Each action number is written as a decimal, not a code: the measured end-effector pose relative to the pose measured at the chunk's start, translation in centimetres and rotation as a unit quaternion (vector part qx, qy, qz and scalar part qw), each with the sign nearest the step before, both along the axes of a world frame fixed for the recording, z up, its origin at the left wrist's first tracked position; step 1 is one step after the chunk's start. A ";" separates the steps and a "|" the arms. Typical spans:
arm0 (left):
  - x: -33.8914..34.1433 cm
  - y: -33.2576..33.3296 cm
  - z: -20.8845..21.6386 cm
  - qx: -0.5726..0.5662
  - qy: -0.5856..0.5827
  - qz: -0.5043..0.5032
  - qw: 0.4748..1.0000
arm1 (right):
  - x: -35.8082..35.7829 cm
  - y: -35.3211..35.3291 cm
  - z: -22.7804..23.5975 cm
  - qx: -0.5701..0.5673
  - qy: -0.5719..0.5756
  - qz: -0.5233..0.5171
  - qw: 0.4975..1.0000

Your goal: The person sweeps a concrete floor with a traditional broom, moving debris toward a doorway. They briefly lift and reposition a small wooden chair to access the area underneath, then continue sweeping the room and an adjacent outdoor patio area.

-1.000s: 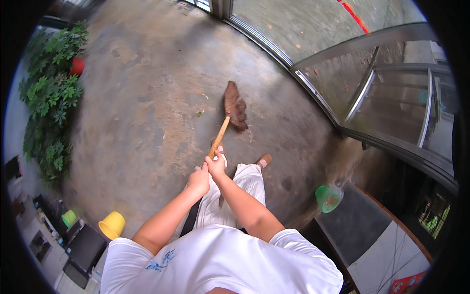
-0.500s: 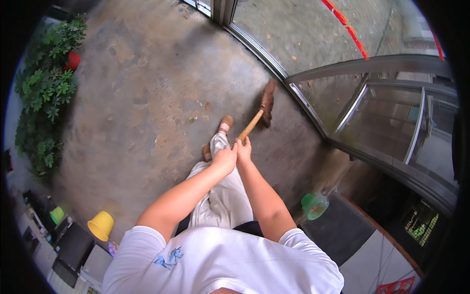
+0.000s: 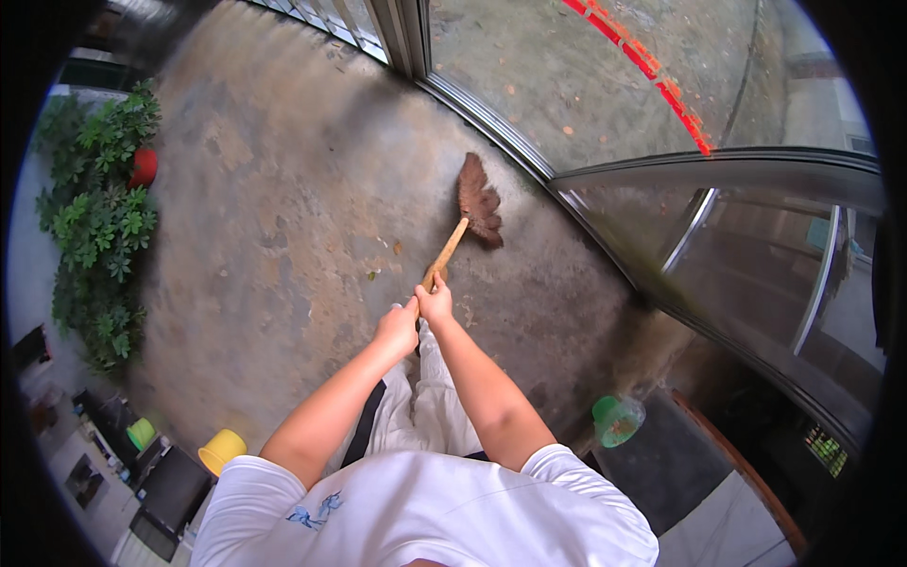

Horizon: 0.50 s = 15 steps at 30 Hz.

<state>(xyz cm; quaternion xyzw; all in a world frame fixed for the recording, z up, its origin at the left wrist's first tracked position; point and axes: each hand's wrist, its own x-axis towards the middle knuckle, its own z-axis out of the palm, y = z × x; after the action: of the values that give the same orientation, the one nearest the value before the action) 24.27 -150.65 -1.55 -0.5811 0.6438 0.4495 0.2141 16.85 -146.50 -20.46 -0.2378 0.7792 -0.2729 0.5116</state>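
A broom (image 3: 480,200) with a brown bristle head and a pale wooden handle reaches out ahead of me, its head at the floor near the glass door. My left hand (image 3: 397,330) is closed round the handle at its near end. Just beyond it, my right hand (image 3: 435,300) grips the same handle, closer to the bristles. Both arms are stretched forward over my light trousers. The end of the handle is hidden behind my hands.
A metal-framed glass door (image 3: 529,156) runs along the right. Leafy plants (image 3: 104,227) with a red pot (image 3: 143,168) line the left. A yellow bucket (image 3: 222,451) stands at lower left, a green plastic container (image 3: 618,420) at lower right. Small leaf bits (image 3: 373,275) lie on the concrete floor.
The broom head has swung left, away from the door frame, and its bristles now show broadside. Both hands have moved left with the handle. My feet no longer show ahead of me.
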 end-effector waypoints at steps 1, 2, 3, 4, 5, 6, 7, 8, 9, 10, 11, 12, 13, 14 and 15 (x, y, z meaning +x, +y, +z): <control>-0.2 -0.3 0.9 -0.014 -0.012 -0.002 1.000 | 0.3 -0.4 0.8 -0.002 -0.036 -0.040 0.999; -0.5 -0.4 1.8 -0.023 -0.010 -0.010 1.000 | 0.1 -0.4 1.8 -0.032 -0.056 -0.064 0.996; -1.0 -0.3 2.6 -0.032 -0.012 -0.020 0.999 | -0.3 -0.5 2.8 -0.041 -0.072 -0.089 0.992; -1.5 -0.2 3.0 -0.041 -0.018 -0.032 0.998 | -0.8 -0.6 3.7 -0.018 -0.100 -0.128 0.986; -2.2 -0.2 3.2 -0.024 -0.007 -0.015 1.000 | -1.8 -0.5 4.6 -0.054 -0.101 -0.137 0.984; -3.1 -0.5 2.8 -0.024 0.023 -0.007 0.999 | -2.9 -1.0 5.1 -0.024 -0.111 -0.178 0.977; -3.9 -0.8 2.2 -0.021 0.049 0.002 0.999 | -4.4 -1.3 5.4 -0.015 -0.046 -0.135 0.990; -4.6 -1.2 1.4 -0.020 0.074 0.008 0.997 | -6.1 -1.8 5.4 -0.008 -0.004 -0.110 0.994; -5.7 -1.6 0.2 -0.017 0.083 0.005 0.996 | -7.7 -2.6 5.0 0.015 0.024 -0.103 0.994; -6.9 -2.1 -1.3 -0.024 0.088 -0.016 0.996 | -9.2 -3.2 4.5 0.044 0.050 -0.097 0.993; -8.1 -3.0 -2.9 -0.031 0.094 -0.039 0.994 | -10.4 -4.0 3.8 0.043 0.059 -0.118 0.990; -9.2 -3.4 -4.3 -0.034 0.091 -0.065 0.993 | -11.6 -4.6 3.2 0.053 0.090 -0.102 0.989; -10.1 -3.5 -5.2 -0.074 0.088 -0.067 0.991 | -12.1 -5.2 2.6 0.047 0.059 -0.117 0.990; -10.1 -3.7 -5.7 -0.065 0.097 -0.027 0.993 | -12.4 -5.5 2.3 0.071 0.028 -0.143 0.987; -9.9 -3.8 -6.0 -0.042 0.092 0.003 0.995 | -12.1 -5.7 2.1 0.066 0.029 -0.106 0.992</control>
<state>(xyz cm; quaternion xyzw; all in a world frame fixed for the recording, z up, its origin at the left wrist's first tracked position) 14.37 -154.49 -7.52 -0.5481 0.6770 0.4742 0.1284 4.76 -152.20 -18.33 -0.1277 0.8310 -0.2664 0.4714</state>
